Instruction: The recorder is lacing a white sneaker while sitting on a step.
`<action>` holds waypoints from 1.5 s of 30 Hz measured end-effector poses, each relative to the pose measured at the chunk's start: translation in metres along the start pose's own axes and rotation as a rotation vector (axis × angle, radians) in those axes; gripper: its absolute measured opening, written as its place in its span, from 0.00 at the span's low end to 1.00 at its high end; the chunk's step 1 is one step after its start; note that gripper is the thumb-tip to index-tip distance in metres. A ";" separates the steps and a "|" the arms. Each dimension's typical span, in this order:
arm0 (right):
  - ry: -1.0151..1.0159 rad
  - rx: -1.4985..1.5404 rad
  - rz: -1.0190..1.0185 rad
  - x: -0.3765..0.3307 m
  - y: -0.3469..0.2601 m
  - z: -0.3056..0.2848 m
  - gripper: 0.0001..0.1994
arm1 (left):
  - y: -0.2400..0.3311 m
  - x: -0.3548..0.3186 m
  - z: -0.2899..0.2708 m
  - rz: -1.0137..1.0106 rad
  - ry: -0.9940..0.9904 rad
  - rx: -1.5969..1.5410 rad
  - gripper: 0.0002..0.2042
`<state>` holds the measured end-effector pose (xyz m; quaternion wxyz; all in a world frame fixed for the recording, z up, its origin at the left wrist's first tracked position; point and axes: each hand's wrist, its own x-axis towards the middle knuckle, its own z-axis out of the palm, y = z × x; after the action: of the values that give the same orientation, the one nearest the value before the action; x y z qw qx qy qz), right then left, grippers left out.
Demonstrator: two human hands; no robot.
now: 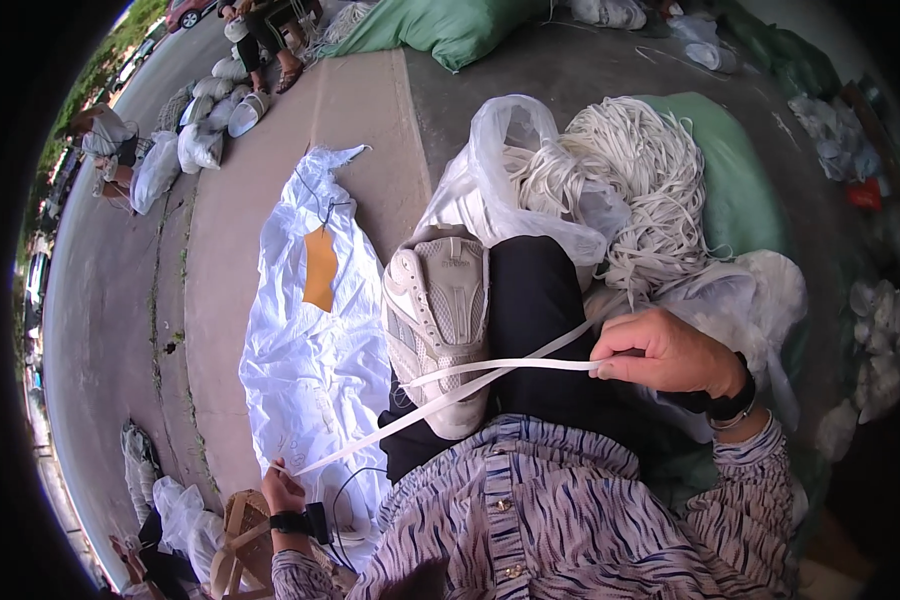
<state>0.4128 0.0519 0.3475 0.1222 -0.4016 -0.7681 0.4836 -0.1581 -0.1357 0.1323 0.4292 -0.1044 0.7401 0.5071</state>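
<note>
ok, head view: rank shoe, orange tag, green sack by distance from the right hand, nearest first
From the right hand:
1. Shoe, on the lap just left of it.
2. Orange tag, farther left on the white bag.
3. Green sack, far up at the top edge.

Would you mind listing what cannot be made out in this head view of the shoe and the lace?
- Left hand: low near the rim; its grip on the white lace is too small to confirm.
- White shoe: only the sole shows, so the eyelets are hidden.
- Right hand: fingertips curl under, hiding how the lace ends are pinched.
- Orange tag: print too small.
</note>
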 end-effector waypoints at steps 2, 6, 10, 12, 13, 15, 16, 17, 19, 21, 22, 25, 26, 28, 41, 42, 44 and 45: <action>0.007 0.013 -0.051 0.005 0.011 0.020 0.07 | -0.003 0.023 -0.036 0.032 0.166 -0.054 0.06; -0.166 -0.064 -0.129 0.007 0.016 0.059 0.06 | 0.003 0.014 -0.058 -0.084 -0.007 0.690 0.10; -0.220 -0.207 -0.180 0.018 0.006 0.080 0.05 | 0.021 -0.048 0.040 0.813 -0.359 1.944 0.19; -0.155 -0.181 -0.256 0.026 -0.001 0.082 0.05 | 0.030 -0.098 0.112 1.154 -0.508 1.334 0.18; -0.176 -0.184 -0.254 0.030 -0.005 0.084 0.05 | 0.032 -0.127 0.147 1.180 -0.666 1.003 0.15; -0.113 -0.141 -0.352 0.035 -0.016 0.086 0.06 | 0.033 -0.194 0.190 1.099 -0.918 0.743 0.18; -0.065 -0.105 -0.371 0.035 -0.022 0.087 0.07 | 0.030 -0.225 0.206 1.059 -1.097 0.655 0.24; -0.033 -0.081 -0.386 0.033 -0.029 0.085 0.07 | 0.029 -0.247 0.223 0.989 -1.327 0.623 0.27; 0.066 -0.007 -0.415 0.028 -0.040 0.076 0.08 | 0.026 -0.277 0.244 0.851 -1.545 0.802 0.23; 0.125 0.022 -0.362 0.016 -0.041 0.053 0.06 | 0.034 -0.283 0.250 0.663 -1.578 0.917 0.14; 0.125 0.030 -0.287 0.007 -0.038 0.038 0.06 | 0.038 -0.280 0.250 0.641 -1.603 0.834 0.10; 0.139 0.012 0.081 -0.022 -0.021 -0.002 0.05 | 0.042 -0.259 0.239 0.582 -1.593 0.757 0.08; 0.167 -0.073 0.171 -0.028 -0.014 -0.009 0.04 | 0.041 -0.252 0.234 0.594 -1.525 0.823 0.08; 0.172 -0.156 0.238 -0.028 -0.002 -0.013 0.04 | 0.036 -0.243 0.229 0.581 -1.386 0.922 0.08; -0.173 0.456 -0.045 0.063 -0.005 0.075 0.13 | 0.030 -0.247 0.254 0.760 -1.361 0.922 0.06; -0.191 0.389 -0.004 0.061 0.001 0.070 0.10 | 0.032 -0.244 0.256 0.828 -1.224 0.884 0.07; -0.031 0.413 -0.063 0.059 0.011 0.062 0.07 | 0.037 -0.240 0.262 1.234 -0.943 0.875 0.10; 0.030 0.396 -0.014 0.060 0.015 0.057 0.07 | 0.040 -0.237 0.269 1.563 -0.756 0.905 0.12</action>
<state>0.3487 0.0619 0.2946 0.2137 -0.3714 -0.6589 0.6183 0.1048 0.0419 0.3027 0.1808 0.7591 0.5391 0.3169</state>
